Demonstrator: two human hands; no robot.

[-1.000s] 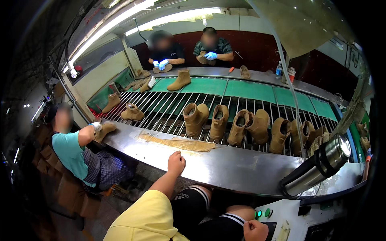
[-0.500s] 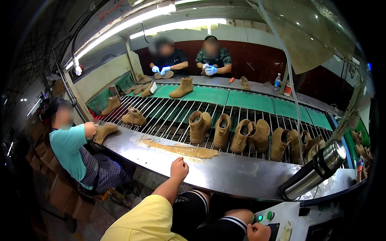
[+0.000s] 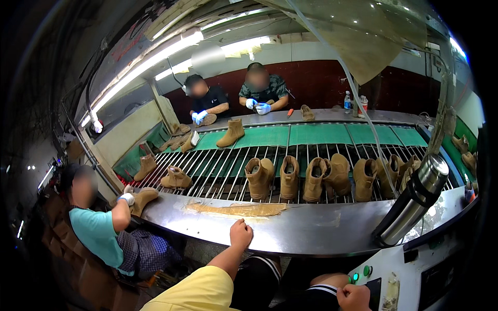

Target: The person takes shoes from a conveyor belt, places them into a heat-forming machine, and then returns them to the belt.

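My left hand point(image 3: 241, 234) rests on the front edge of the metal worktop point(image 3: 306, 223), fingers curled into a loose fist with nothing visible in it. Low on the right, my right hand point(image 3: 354, 297) is closed beside the control box point(image 3: 391, 269), near its green buttons point(image 3: 368, 270); nothing shows in its fingers. Beyond my left hand, tan ankle boots stand on the metal roller rack: a boot point(image 3: 260, 178), another boot point(image 3: 289, 177) and several more to the right. Neither hand touches a boot.
A steel thermos point(image 3: 415, 199) leans on the worktop at right. A co-worker in teal point(image 3: 96, 225) handles a boot point(image 3: 142, 201) at left. Across the green belt point(image 3: 264, 136), two gloved co-workers point(image 3: 210, 101) hold footwear parts. A clear tube point(image 3: 358, 98) hangs down at right.
My view has shifted, moving the scene within the picture. Both my hands stay closed in about the same places. The teal co-worker's gloved hand now shows at the boot.
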